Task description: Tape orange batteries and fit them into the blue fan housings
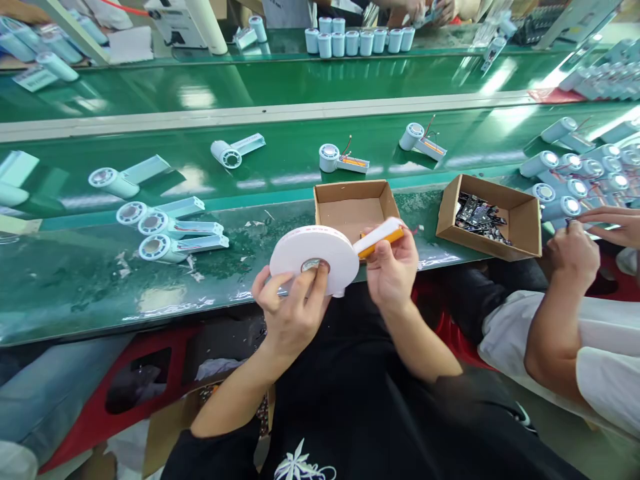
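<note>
A wide white roll of tape [327, 247] is in my left hand [295, 303], with fingers at its centre hole and round its lower left edge. My right hand [395, 267] pinches an orange battery [383, 243] with a white strip on its top face. The battery's left end is at the roll's right edge; whether the strip is joined to the tape I cannot tell. A thin wire pokes out to the right of my fingers. Just behind both hands sits an open cardboard box [355, 203], its inside partly hidden by them.
Three light blue fan bodies [173, 230] lie on the bench at left. Several more rest on the green conveyor [280, 137]. A cardboard box [450, 223] of small dark parts stands at right, beside a co-worker's hands [575, 253] and crowded fan bodies. People work across the line.
</note>
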Available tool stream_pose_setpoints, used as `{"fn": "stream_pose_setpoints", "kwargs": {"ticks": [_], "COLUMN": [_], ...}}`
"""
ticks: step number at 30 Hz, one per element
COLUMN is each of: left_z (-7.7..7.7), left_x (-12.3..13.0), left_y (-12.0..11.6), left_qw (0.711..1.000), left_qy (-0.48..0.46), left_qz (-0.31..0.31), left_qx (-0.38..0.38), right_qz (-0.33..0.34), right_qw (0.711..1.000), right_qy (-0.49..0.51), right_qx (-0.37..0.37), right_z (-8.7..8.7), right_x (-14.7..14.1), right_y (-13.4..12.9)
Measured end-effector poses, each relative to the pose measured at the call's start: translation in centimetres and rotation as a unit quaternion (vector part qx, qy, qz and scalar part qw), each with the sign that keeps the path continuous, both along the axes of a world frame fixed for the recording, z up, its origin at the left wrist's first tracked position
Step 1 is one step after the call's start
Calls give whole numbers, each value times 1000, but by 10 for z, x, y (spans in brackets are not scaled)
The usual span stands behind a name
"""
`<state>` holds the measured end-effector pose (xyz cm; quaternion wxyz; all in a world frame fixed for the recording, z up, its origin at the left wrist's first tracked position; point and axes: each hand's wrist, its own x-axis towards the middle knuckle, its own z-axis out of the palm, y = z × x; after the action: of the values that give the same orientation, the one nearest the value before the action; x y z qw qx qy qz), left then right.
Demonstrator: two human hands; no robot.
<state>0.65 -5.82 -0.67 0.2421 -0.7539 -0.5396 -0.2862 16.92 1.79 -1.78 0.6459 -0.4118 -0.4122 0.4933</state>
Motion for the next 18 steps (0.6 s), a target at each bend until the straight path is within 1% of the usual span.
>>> {"fn": "stream_pose_setpoints", "kwargs": {"ticks": [1,2,3,4,5,6,7,8,9,10,12,13,14,16,17,18], "left_z": [-3,-5,-8,-12,-16,-20,-24,-28,-32,-35,-36,-34,-31,-23,-19,-16], "left_x": [8,15,19,19,13,3,-13,-33,-56,-80,-123,-140,-151,-161,-161,-161], "left_y": [-1,-3,-6,-10,-14,-17,-19,-19,-16,-8,21,42,67,128,161,193], "left_qw": [1000,999,998,996,992,988,983,980,976,968,942,931,926,929,933,935], "left_qy": [-17,-36,-55,-73,-88,-97,-95,-87,-76,-68,-77,-93,-109,-121,-110,-94], "left_qz": [6,8,-3,-27,-54,-75,-81,-70,-49,-31,-40,-39,-23,60,110,147], "left_qx": [8,6,-9,-35,-67,-98,-132,-166,-199,-240,-323,-351,-362,-346,-325,-309], "right_qz": [-30,-31,-18,-6,3,-19,-71,-119,-149,-150,-128,-115,-107,-102,-96,-90], "right_qw": [999,998,998,998,998,998,991,979,967,967,972,976,977,978,979,981], "right_qy": [36,57,63,61,56,52,70,91,97,79,33,9,-10,-34,-43,-52], "right_qx": [-4,-11,-14,-10,5,35,85,142,182,192,192,187,184,179,173,167], "right_z": [-6,-9,-8,-3,4,14,26,37,46,52,55,52,47,37,32,29], "right_x": [-6,-7,-2,11,29,51,75,98,119,135,151,152,149,137,130,126], "right_y": [-2,-1,4,14,26,39,53,65,73,78,78,74,70,64,62,62]}}
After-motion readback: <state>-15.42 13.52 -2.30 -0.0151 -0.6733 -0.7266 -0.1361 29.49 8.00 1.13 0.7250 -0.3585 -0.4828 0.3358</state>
